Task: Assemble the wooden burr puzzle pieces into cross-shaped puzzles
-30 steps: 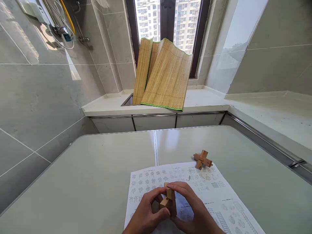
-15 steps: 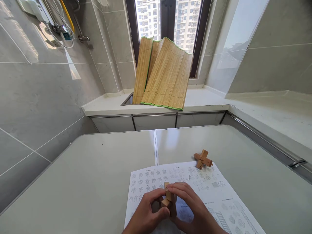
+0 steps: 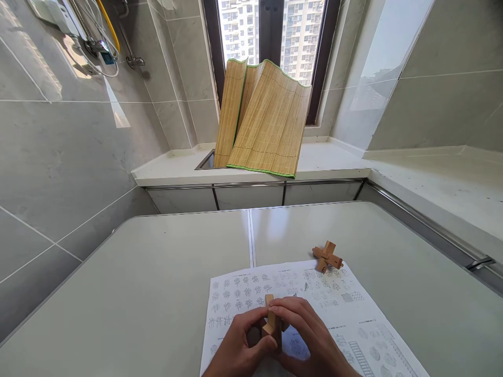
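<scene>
On the table [image 3: 157, 272], both hands grip wooden puzzle pieces [image 3: 272, 322]; sheet [image 3: 346, 314] print unreadable.

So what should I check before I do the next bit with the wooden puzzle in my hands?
1. Both hands on the wooden puzzle pieces: ok, the left hand and right hand both grip them.
2. Instruction sheet flat on the table and readable: partly ok, the hands cover its near middle.
3. Finished cross puzzle safe from a knock: ok, it sits at the sheet's far corner, apart from the hands.
4. Pieces lined up properly: cannot tell, fingers hide the joint.
5. Loose pieces lying about: none in view on the table.
</scene>
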Demonstrator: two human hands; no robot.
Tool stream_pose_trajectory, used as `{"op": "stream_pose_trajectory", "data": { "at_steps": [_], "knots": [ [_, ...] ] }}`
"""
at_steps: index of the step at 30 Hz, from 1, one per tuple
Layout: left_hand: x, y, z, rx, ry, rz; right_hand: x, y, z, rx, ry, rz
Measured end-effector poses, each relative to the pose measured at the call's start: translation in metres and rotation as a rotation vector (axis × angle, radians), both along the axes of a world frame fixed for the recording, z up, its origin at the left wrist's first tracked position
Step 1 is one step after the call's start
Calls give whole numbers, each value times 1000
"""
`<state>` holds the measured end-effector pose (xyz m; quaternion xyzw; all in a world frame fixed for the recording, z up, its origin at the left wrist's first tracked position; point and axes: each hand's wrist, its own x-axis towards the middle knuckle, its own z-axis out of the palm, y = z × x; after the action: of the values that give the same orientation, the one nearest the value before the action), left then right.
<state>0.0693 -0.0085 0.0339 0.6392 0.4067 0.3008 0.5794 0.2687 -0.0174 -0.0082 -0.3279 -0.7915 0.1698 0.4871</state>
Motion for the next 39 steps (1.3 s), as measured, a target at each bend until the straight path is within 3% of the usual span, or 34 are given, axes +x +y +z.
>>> {"op": "stream_pose_trajectory", "data": {
  "at_steps": [5,12,26,31,33,39],
  "knots": [
    [7,-2,4,-6,-46,-26,-1,-1,-9,-3,17,-14],
    [5,-3,-3,-21,-35,-20,3,-3,-8,-78,-12,-30],
    [10,-7,-1,-6,91,12,-2,-7,-20,-114,21,-74],
    [9,-6,1,-20,35,0,-4,-8,-20,-142,58,-68],
    [6,-3,2,-18,23,48,-4,-9,-18,-160,84,-118],
    [-6,8,-1,-36,75,359,4,-2,-12,-264,-11,-252]
  ]
}}
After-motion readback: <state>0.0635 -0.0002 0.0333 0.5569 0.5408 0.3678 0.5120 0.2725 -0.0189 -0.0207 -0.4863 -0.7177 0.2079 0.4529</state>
